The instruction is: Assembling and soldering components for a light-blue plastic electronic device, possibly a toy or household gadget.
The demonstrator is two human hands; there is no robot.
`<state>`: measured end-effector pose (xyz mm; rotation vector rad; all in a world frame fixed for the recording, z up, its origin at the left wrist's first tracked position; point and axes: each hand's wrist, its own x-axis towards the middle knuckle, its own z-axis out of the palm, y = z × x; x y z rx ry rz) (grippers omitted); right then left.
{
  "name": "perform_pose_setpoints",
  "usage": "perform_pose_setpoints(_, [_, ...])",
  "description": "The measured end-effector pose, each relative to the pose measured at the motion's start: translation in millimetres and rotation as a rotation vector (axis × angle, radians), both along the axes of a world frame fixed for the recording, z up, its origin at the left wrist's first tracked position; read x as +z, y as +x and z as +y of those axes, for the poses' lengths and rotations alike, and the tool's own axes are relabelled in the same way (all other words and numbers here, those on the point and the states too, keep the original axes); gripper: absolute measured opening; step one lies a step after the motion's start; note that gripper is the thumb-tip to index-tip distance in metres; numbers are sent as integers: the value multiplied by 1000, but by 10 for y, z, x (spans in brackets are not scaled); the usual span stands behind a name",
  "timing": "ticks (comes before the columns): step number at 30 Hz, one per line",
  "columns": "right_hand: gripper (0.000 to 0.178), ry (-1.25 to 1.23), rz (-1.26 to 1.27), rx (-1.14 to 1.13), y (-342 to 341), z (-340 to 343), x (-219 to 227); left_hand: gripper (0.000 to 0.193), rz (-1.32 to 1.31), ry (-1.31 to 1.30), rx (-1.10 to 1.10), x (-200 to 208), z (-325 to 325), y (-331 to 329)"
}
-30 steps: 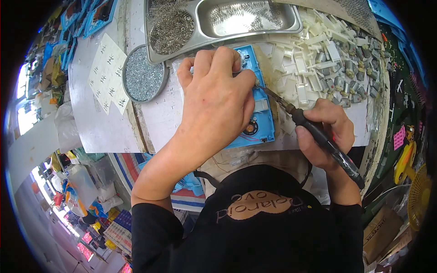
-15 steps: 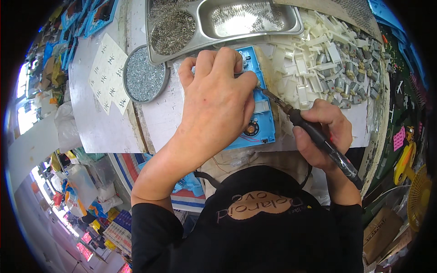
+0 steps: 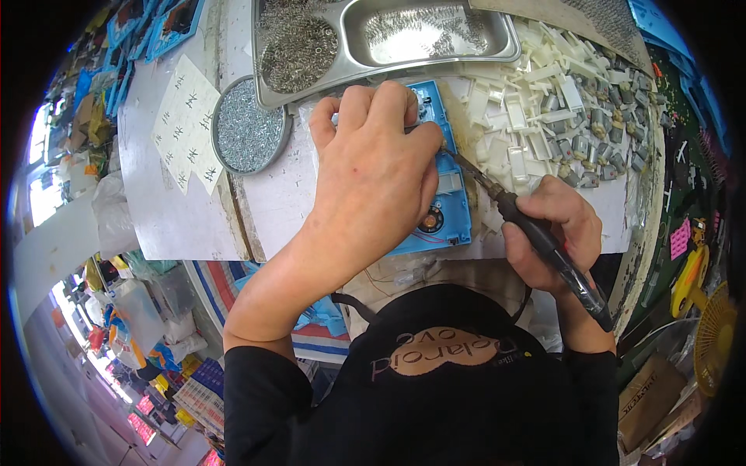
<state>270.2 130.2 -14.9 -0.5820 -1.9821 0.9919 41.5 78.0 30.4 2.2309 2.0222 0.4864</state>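
Note:
A light blue plastic casing (image 3: 457, 198) lies on the worktable under my left hand (image 3: 373, 155). Its round black speaker (image 3: 430, 220) and thin red wires show at the near end. My left fingers are curled down over the casing in a closed grip, and what they pinch is hidden beneath them. My right hand (image 3: 556, 233) is closed around the black handle of a soldering iron (image 3: 544, 237). The iron slants up to the left, its metal tip reaching the casing beside my left thumb and index finger.
A round dish of small screws (image 3: 249, 128) stands left of my hand, beside paper sheets (image 3: 186, 116) with handwriting. Behind is a metal tray (image 3: 350, 81) of small springs. White plastic parts (image 3: 517, 116) and small grey motors (image 3: 602, 124) are heaped to the right.
The rear end of the soldering iron has shifted slightly left and down with my right hand. Its tip stays by my left fingers, which keep almost the same pose over the casing.

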Motion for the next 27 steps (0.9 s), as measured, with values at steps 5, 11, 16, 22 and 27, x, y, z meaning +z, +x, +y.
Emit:
perform_pose_setpoints(5, [28,-11,7,-3,2,5,-9,14,2,0,1,1,1,-3])
perform_pose_setpoints(11, [29,-7,19,-8,45,30,-17,13,1,20,10,-5,-19,-5])
perform_pose_setpoints(16, [29,-3,8,-13,80,45,-17,14,11,68,18,-56,-35,-19])
perform_pose_setpoints(22, [29,-9,18,-31,96,49,-34,17,-25,89,13,-42,-78,-59])
perform_pose_setpoints(27, [29,0,33,-36,97,58,-40,17,-131,172,19,-130,-137,-151])
